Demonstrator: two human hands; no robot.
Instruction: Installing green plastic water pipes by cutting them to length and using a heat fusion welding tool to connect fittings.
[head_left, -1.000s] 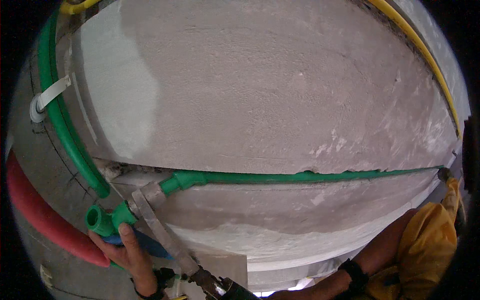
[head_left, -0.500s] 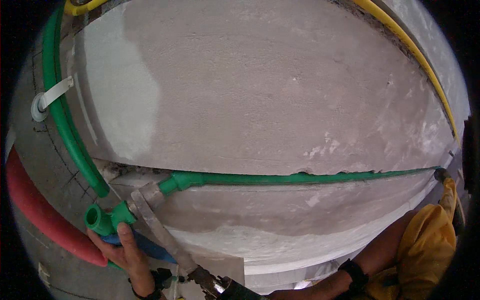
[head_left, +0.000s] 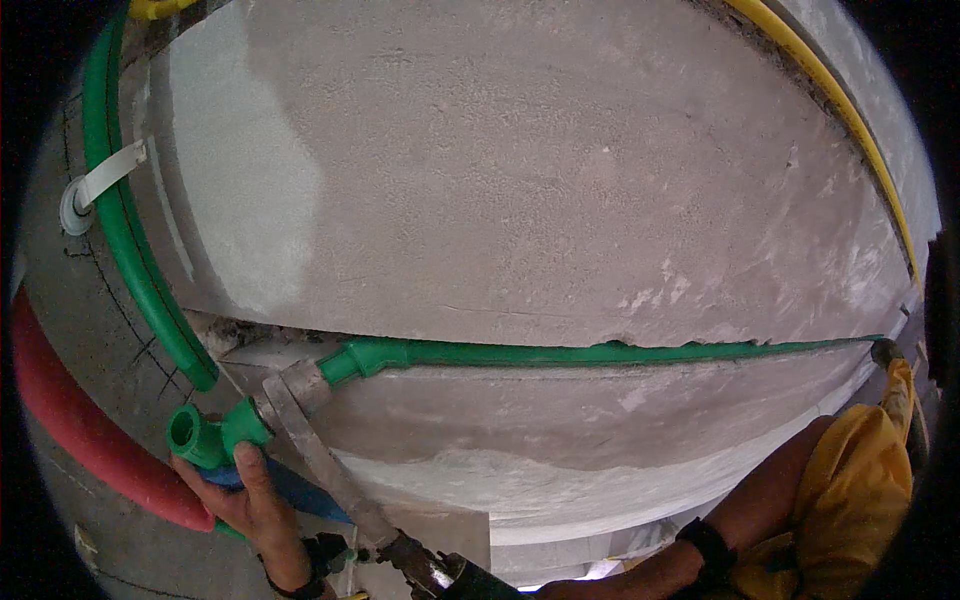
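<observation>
My left hand (head_left: 252, 505) grips a short green pipe fitting (head_left: 205, 435) and holds it against the left side of a flat grey heating tool's blade (head_left: 312, 452). On the blade's other side sits the socket end (head_left: 352, 361) of a long green pipe (head_left: 620, 353) that runs along a groove in the plaster wall. The tool's dark handle (head_left: 440, 575) reaches the lower edge, where my right hand (head_left: 560, 590) meets it, mostly cut off. My right forearm wears a black wristband (head_left: 708, 548) and a yellow sleeve.
A thick green pipe (head_left: 130, 235) curves down the left of the wall, held by a white strap (head_left: 105, 180). A red pipe (head_left: 70, 425) runs below it and a blue pipe (head_left: 295, 490) sits behind my left hand. A yellow pipe (head_left: 845, 115) crosses the top right.
</observation>
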